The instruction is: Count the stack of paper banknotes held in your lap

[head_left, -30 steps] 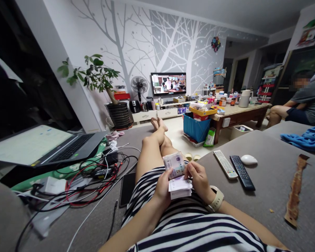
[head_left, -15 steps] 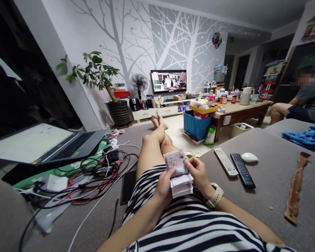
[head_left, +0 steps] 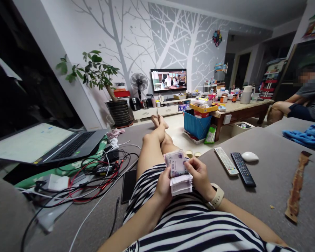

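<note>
A stack of banknotes (head_left: 177, 163) is held above my lap, its upper part upright and its lower part folded down toward me in several layers. My left hand (head_left: 163, 183) grips the stack from its left side, the thumb along the edge and the other fingers hidden behind. At the right edge, my right hand (head_left: 198, 175) pinches the notes between thumb and fingertips. A pale watch (head_left: 216, 196) is on my right wrist. Beneath the notes lies the striped cloth (head_left: 199, 220) over my lap.
On the right of the grey sofa lie a white remote (head_left: 226, 162), a black remote (head_left: 243, 169), a mouse (head_left: 250, 156) and a brown strip (head_left: 298, 189). Left are a laptop (head_left: 76, 143), tangled cables (head_left: 105, 175) and a dark phone (head_left: 128, 186). Another person (head_left: 309, 94) sits far right.
The face of the front note between my hands looks different. My left thumb has slid back toward the stack's left edge. Both hands keep nearly the same place.
</note>
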A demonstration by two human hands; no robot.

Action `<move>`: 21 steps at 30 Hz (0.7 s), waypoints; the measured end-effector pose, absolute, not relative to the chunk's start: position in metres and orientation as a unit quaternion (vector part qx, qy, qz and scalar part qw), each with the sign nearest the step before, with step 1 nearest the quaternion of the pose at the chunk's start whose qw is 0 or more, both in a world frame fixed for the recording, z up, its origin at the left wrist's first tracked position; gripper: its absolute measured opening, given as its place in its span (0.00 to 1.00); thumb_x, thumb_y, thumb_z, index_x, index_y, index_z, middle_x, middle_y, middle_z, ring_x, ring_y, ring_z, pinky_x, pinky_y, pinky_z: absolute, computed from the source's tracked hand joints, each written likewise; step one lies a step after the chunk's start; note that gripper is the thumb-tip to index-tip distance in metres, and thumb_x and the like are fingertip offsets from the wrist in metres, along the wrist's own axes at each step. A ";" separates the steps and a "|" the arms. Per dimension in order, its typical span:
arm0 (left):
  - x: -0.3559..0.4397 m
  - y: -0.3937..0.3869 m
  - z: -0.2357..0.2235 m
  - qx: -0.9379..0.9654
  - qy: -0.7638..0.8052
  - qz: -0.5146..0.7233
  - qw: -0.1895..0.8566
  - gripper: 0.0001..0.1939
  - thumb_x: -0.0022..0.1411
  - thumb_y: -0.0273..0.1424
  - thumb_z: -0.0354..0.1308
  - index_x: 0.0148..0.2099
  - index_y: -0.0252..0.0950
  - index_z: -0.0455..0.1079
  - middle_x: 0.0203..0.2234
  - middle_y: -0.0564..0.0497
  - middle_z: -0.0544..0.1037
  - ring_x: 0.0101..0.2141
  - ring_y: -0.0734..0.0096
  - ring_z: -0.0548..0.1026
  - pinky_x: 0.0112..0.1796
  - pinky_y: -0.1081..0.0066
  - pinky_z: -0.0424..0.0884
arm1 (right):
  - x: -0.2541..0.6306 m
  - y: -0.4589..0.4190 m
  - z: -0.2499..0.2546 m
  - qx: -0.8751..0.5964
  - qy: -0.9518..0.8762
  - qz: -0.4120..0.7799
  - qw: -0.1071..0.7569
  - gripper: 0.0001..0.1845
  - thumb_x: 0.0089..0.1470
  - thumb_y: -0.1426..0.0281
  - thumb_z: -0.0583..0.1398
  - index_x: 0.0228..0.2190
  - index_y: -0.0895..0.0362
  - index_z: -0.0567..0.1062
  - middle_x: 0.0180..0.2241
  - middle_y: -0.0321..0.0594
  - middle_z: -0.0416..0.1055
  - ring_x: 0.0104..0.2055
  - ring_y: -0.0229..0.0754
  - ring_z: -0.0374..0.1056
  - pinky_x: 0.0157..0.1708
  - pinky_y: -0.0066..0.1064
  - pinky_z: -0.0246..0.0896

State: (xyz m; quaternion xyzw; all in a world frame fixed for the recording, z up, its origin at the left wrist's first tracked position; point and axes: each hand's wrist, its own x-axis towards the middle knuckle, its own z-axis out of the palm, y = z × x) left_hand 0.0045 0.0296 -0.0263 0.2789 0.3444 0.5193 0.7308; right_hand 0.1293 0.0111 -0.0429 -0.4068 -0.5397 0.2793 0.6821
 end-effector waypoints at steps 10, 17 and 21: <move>0.002 0.031 -0.033 0.306 0.339 0.507 0.731 0.16 0.65 0.34 0.48 0.36 0.34 0.77 0.33 0.46 0.85 0.48 0.55 0.80 0.50 0.59 0.74 | 0.129 0.007 -0.040 -0.402 -0.544 0.276 0.683 0.16 0.57 0.61 0.61 0.23 0.56 0.68 0.21 0.31 0.60 0.24 0.36 0.54 0.26 0.30 0.49; 0.002 0.031 -0.033 0.327 0.329 0.509 0.725 0.18 0.65 0.39 0.49 0.33 0.36 0.77 0.32 0.47 0.85 0.50 0.54 0.78 0.51 0.59 0.74 | 0.128 0.006 -0.038 -0.388 -0.550 0.288 0.681 0.16 0.57 0.59 0.61 0.24 0.56 0.70 0.21 0.31 0.61 0.24 0.37 0.55 0.25 0.29 0.50; 0.001 0.031 -0.032 0.334 0.331 0.505 0.724 0.17 0.65 0.39 0.50 0.35 0.35 0.77 0.33 0.46 0.85 0.49 0.54 0.79 0.50 0.59 0.73 | 0.128 0.005 -0.040 -0.379 -0.551 0.295 0.682 0.14 0.58 0.60 0.61 0.26 0.56 0.72 0.23 0.33 0.64 0.25 0.37 0.57 0.26 0.29 0.52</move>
